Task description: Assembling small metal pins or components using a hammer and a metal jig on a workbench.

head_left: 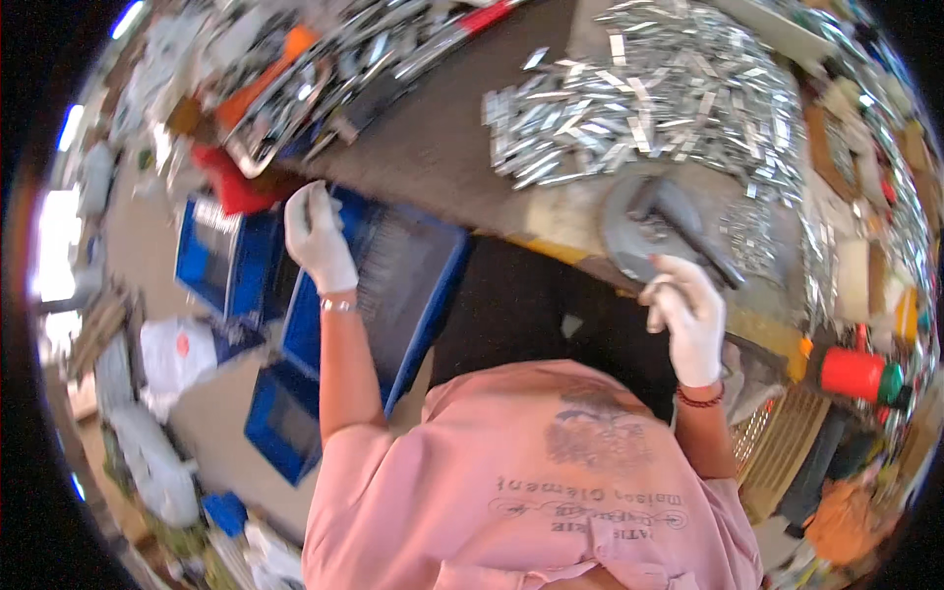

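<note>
My left hand [320, 239], in a white glove, is raised over a blue bin [433, 285] beside the bench's near left edge. Its fingers are drawn together; anything between them is too small or blurred to make out. My right hand [688, 320], gloved in white too, hovers at the bench's front edge with curled fingers, and what they hold, if anything, is hidden. Just beyond it lies a round grey metal plate [618, 221] with a dark hammer-like tool [688, 224] across it. A large heap of small flat silver metal pieces [659, 98] covers the bench behind the plate.
More blue bins [211, 256] stand low at the left, one smaller bin [285, 418] nearer. Mixed metal parts [364, 59] and a red cloth [231, 182] occupy the bench's left. A red bottle [854, 374] with a green cap sits at the right, by a slatted tan seat [787, 452].
</note>
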`<state>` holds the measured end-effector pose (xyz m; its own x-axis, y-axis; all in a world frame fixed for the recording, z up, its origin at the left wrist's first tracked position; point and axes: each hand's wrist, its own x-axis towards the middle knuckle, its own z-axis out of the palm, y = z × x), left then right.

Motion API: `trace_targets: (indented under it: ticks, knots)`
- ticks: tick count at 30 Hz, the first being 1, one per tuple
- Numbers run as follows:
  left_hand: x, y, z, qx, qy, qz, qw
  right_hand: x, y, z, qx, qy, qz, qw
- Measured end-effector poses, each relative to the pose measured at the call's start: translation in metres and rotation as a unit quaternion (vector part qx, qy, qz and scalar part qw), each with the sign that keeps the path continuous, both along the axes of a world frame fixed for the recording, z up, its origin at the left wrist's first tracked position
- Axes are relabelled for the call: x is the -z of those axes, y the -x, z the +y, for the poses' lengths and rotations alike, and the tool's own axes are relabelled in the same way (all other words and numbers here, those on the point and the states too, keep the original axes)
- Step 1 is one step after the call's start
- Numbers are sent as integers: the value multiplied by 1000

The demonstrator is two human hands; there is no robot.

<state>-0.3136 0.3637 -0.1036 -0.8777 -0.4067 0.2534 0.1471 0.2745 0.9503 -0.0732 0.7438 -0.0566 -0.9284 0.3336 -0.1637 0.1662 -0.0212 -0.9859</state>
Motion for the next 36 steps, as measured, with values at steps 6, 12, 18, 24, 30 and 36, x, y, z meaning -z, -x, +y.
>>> trace_targets:
  ticks: [6, 12, 18, 24, 30, 36]
  knots:
    - [-68, -15, 120, 318, 291, 167, 887, -9, -1, -1, -10, 26, -41, 999]
    - [-62, -22, 194, 354, 454, 200, 793, -15, -6, 0, -32, -21, -39, 999]
    - [-69, -31, 198, 381, 466, 217, 769, -31, 0, 29, 54, -364, 97, 925]
    - [-65, -60, 194, 465, 179, 78, 864, -40, 19, 96, 152, -560, -21, 814]
    - [-74, -83, 185, 511, -47, -167, 842, -17, -32, 188, 268, -587, -214, 733]
    - [-69, -88, 204, 548, -31, -196, 813, 5, -57, 223, 300, -627, -244, 677]
